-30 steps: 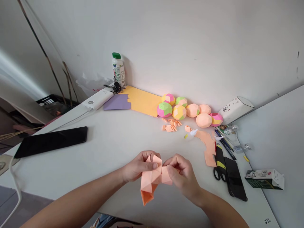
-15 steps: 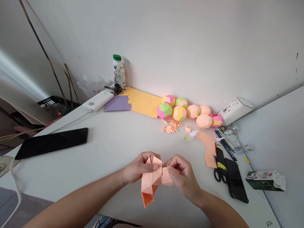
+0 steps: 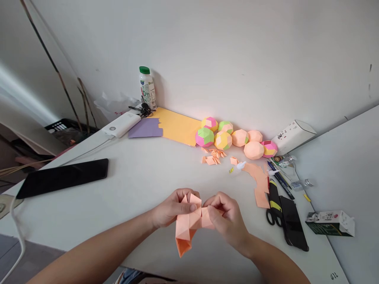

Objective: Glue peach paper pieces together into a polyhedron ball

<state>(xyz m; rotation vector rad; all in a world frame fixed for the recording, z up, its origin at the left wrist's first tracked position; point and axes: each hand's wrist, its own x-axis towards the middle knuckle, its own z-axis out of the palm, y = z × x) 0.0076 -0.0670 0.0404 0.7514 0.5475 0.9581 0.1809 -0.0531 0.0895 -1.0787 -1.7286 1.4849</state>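
Note:
Both my hands meet over the near middle of the white table [image 3: 142, 177]. My left hand [image 3: 171, 207] is closed, its fingers and thumb pinching the top left of a folded orange paper piece [image 3: 188, 227]. My right hand [image 3: 229, 219] is closed on the same piece's right side, fingers curled over a small flap. The paper hangs down between the hands in pointed folds. Several small folded orange paper bits [image 3: 213, 157] lie farther back on the table.
Several paper balls [image 3: 233, 138] sit against the wall, by yellow paper [image 3: 177, 125] and purple paper [image 3: 146, 128]. A black phone [image 3: 62, 177] lies left, a power bank [image 3: 121, 124], keys and bottle [image 3: 147, 87] behind. Scissors [image 3: 274, 203], pens, orange strips [image 3: 259, 183] and small boxes lie right.

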